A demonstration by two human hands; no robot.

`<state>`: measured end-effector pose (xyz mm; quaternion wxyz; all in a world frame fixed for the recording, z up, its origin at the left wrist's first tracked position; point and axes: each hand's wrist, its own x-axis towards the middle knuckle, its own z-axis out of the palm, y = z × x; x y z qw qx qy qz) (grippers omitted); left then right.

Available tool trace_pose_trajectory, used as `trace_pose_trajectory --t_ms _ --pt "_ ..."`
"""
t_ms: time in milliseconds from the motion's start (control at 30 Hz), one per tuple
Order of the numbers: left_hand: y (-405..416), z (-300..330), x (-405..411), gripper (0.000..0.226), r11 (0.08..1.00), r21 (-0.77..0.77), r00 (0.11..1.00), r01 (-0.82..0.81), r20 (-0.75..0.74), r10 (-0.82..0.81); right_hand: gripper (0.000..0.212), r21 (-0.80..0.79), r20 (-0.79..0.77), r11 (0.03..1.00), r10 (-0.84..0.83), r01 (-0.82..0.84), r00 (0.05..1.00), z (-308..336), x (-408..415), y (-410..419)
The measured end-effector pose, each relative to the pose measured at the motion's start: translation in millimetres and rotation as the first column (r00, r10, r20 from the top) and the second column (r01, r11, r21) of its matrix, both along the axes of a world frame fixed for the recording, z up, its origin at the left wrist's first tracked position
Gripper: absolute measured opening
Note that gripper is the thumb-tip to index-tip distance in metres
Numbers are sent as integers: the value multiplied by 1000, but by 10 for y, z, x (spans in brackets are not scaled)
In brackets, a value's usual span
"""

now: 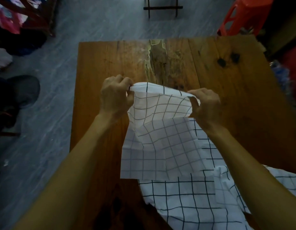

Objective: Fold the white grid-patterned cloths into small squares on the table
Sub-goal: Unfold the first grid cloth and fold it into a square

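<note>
Far half of table (210, 77) bare; cloth pile (185, 196) covers near right.

Bare forearms, seemingly no sleeves.

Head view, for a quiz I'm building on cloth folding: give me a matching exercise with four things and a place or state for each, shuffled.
Things:
1. left hand
2. held cloth
3. red stool
4. wooden table

Places or states:
A. on the floor beyond the table's far right corner
B. pinches the cloth's far left corner
C. bears a peeling patch at its far edge
D. lifted at its far edge by both hands

Pairs: 1-B, 2-D, 3-A, 4-C
</note>
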<state>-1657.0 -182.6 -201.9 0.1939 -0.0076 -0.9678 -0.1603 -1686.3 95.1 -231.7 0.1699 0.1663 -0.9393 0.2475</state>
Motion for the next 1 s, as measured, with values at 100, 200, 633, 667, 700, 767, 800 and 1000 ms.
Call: trace_pose_trajectory --t_ms 100,200,633,667,700,767,800,1000 --pt "35 -106 174 18 999 -5 997 34 67 -33 16 58 60 996 63 -66 996 -151 270 39" --pt "74 -230 391 31 998 -11 986 57 157 -55 21 98 154 992 62 -77 986 -316 527 51" --pt "380 -677 1568 36 935 -169 513 313 858 -17 29 408 675 847 -28 -341 737 -495 1232 164" --pt "382 -635 1557 40 934 -168 406 317 914 27 39 428 730 824 -73 -371 680 -483 1255 167" --pt "358 -583 1509 43 938 -158 321 309 945 53 47 440 771 800 -104 -407 629 -467 1266 168" --pt "285 -458 1346 42 964 -125 280 235 958 56 56 443 814 774 -136 -453 564 -408 1234 164" --pt "245 -396 1245 38 979 -116 327 170 943 55 58 437 822 783 -147 -443 551 -369 1194 153" --pt "132 -428 771 20 979 41 856 -198 493 153 35 298 692 942 -100 -157 715 -193 813 -111"
